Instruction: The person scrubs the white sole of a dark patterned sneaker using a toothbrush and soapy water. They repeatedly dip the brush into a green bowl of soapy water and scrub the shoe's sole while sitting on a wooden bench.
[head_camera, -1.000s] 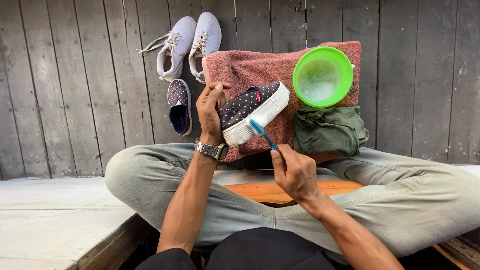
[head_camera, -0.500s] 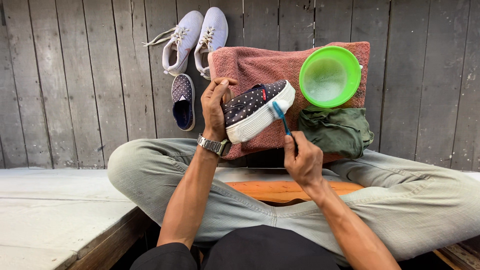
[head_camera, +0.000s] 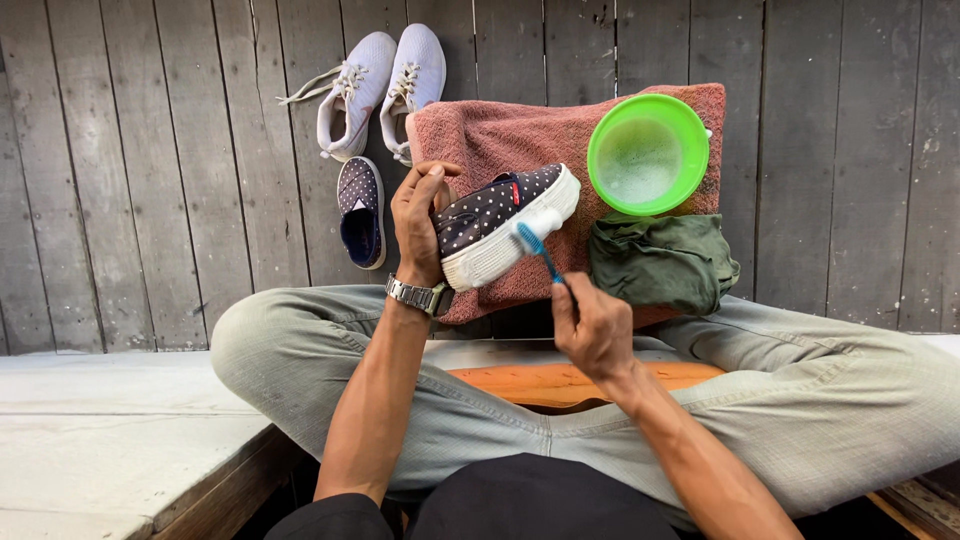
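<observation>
Above the crossed legs of a seated person in pale grey-green trousers, the left hand (head_camera: 420, 222) holds a dark polka-dot shoe (head_camera: 505, 222) with a thick white sole, fingers wrapped around its heel end and thumb side toward the opening, so the shoe is lifted and tilted with its sole edge turned to the right. A metal wristwatch (head_camera: 418, 295) sits on that wrist. Just below and to the right, the right hand (head_camera: 595, 325) is closed around the handle of a blue toothbrush (head_camera: 540, 255), fingers pressed together on it, and the brush head lies against the white sole near the toe end. Behind the shoe, a reddish-pink towel (head_camera: 520, 135) is spread on the grey wooden plank floor (head_camera: 150, 180). On the towel's right part stands a bright green bowl (head_camera: 648, 155) holding pale foamy water. Touching the bowl's near rim lies a crumpled dark green cloth (head_camera: 662, 262), resting on the towel's lower right corner and beside the person's right knee. Left of the towel, the matching polka-dot shoe (head_camera: 361, 210) lies flat on the planks with its opening up, and a pair of white lace-up sneakers (head_camera: 382, 85) sits just beyond it. Under the legs, an orange wooden board (head_camera: 560, 382) shows between the knees.
</observation>
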